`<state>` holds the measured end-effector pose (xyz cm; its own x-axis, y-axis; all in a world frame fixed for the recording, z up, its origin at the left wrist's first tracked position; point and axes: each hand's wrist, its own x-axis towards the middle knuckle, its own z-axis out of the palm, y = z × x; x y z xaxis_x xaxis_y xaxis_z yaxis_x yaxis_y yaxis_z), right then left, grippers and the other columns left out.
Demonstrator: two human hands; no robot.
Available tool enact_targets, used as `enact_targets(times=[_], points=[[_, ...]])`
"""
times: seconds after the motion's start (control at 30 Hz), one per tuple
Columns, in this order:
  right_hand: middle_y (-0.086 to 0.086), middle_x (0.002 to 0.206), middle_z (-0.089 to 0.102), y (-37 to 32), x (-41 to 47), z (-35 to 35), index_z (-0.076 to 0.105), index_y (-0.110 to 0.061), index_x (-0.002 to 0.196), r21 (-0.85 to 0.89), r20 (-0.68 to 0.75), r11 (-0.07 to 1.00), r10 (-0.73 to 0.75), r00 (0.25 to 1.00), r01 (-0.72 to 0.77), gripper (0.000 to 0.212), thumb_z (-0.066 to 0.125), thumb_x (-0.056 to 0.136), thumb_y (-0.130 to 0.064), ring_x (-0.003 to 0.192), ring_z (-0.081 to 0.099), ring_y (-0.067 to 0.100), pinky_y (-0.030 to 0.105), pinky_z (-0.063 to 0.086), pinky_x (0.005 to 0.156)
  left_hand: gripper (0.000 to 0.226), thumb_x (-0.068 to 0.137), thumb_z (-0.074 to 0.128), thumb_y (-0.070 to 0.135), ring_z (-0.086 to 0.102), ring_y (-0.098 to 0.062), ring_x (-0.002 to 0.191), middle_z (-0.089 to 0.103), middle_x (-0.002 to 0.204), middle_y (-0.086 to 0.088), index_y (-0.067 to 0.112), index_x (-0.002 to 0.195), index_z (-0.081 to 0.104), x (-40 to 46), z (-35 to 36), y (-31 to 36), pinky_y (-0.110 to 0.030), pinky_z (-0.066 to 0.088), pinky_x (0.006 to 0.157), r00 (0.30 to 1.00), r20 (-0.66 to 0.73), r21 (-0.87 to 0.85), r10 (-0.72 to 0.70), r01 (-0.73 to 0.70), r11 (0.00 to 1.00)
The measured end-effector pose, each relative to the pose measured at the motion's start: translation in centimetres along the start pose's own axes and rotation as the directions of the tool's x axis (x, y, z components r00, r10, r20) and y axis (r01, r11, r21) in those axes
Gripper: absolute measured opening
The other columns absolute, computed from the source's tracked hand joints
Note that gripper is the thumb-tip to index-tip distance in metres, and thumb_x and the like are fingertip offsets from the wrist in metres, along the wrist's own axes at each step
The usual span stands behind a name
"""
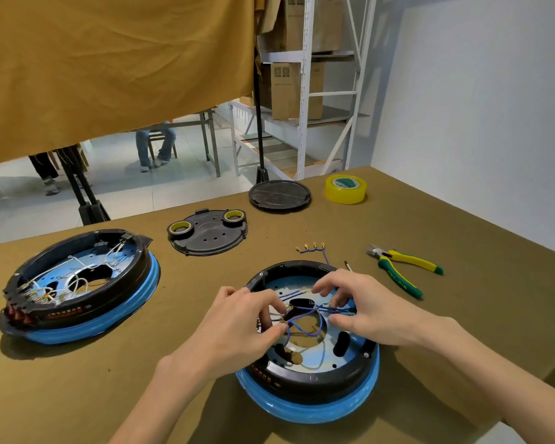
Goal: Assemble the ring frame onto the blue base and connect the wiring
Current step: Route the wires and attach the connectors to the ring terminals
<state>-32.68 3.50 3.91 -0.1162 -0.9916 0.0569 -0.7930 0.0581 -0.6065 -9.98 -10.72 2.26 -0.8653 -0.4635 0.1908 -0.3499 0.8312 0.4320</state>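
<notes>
Black plastic ring frame (pixel 314 378) sits on the round blue base (pixel 311 408) — inside it, left hand (pixel 234 331) pinches a blue wire's brass terminal (pixel 283 322), right hand (pixel 362 307) pinches neighbouring blue wires (pixel 305 318) — steadying for connection.

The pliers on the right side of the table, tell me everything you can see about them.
The pliers lie flat on the olive-brown table cover, to the right of the blue base being wired, apart from it. Short grey metal jaws point up-left, looking slightly parted. The two handles splay toward the lower right, sleeved in yellow and green that looks like rubber or plastic, with lettering on the nearer one. Neither hand touches them; only the cover does.
</notes>
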Motion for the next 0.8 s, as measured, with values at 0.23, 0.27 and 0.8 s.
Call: enact_targets(times=[0.23,0.27,0.8], points=[[-0.009,0.111,0.066,0.0,0.0,0.2,0.066,-0.028,0.122,0.143,-0.073,0.989,-0.03,0.997,0.041,0.044,0.079,0.085,-0.007,0.105,0.065,0.011,0.031,0.053,0.095,0.026,0.085,0.056,0.068,0.051,0.007,0.093,0.063,0.087,0.036,0.048,0.1,0.06,-0.2,-0.5,-0.1,-0.027,0.029,0.102,1.0,0.013,-0.033,0.0,0.0,0.999],[-0.008,0.112,0.067,0.0,0.0,0.3,0.066,-0.027,0.122,0.169,-0.079,0.985,-0.033,0.996,0.046,0.045,0.079,0.085,-0.005,0.106,0.066,0.011,0.032,0.053,0.097,0.028,0.084,0.056,0.07,0.051,0.007,0.091,0.064,0.085,0.035,0.048,0.1,0.06,-0.2,-0.5,-0.1,-0.027,0.029,0.102,1.0,0.014,-0.028,-0.001,0.001,1.0],[-0.014,0.108,0.044,-2.5,-0.3,2.2,0.067,-0.034,0.1,-0.206,-0.054,0.971,-0.136,0.989,0.123,0.019,0.072,0.087,-0.048,0.109,0.042,0.006,0.024,0.038,0.095,0.033,0.073,0.041,0.064,0.043,0.001,0.082,0.053,0.07,0.013,0.036,0.092,0.042,-0.2,1.3,2.2,-0.036,0.028,0.106,0.989,-0.103,0.119,-0.107,0.119,0.986]])
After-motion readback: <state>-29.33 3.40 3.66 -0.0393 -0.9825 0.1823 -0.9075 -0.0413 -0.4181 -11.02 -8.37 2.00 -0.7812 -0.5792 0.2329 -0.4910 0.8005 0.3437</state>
